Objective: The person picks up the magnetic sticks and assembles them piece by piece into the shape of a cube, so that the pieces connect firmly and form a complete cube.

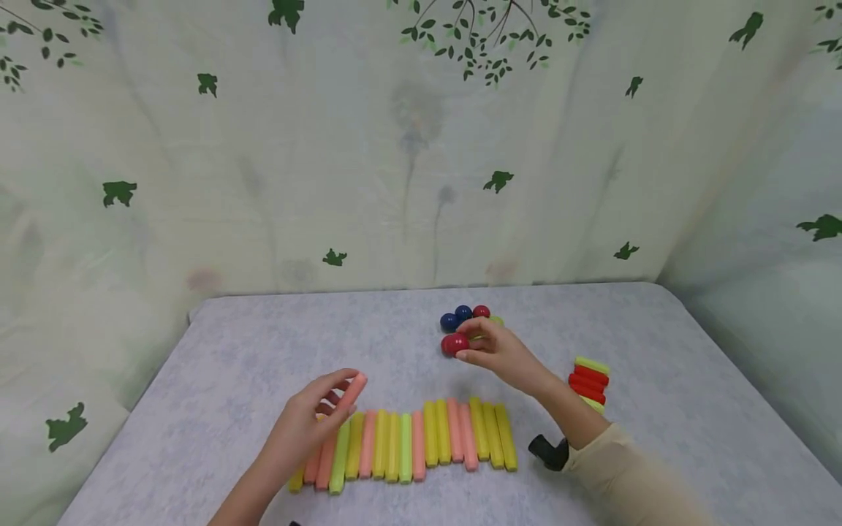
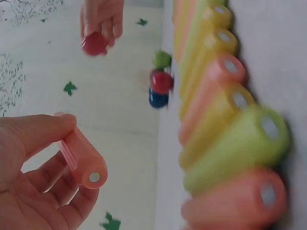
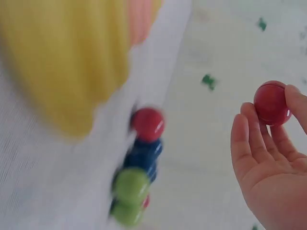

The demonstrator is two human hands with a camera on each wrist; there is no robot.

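Observation:
A pink stick [image 1: 353, 391] with a pale dot on its end is pinched between the thumb and fingers of the left hand [image 1: 309, 420], above the left part of a row of sticks [image 1: 392, 446]. In the left wrist view the pink stick [image 2: 82, 158] is tilted, held clear of the table. The right hand [image 1: 506, 358] pinches a red ball [image 1: 458, 343] between thumb and fingertips, in front of the ball group. The right wrist view shows this red ball [image 3: 272, 103] raised in the right hand [image 3: 273, 163].
Blue balls [image 1: 450, 322], a red ball [image 1: 482, 311] and green balls stand at the back. Red and yellow-green sticks [image 1: 589, 381] lie at the right. A black object [image 1: 549, 453] is at the right wrist. A leaf-patterned curtain [image 1: 368, 146] hangs behind.

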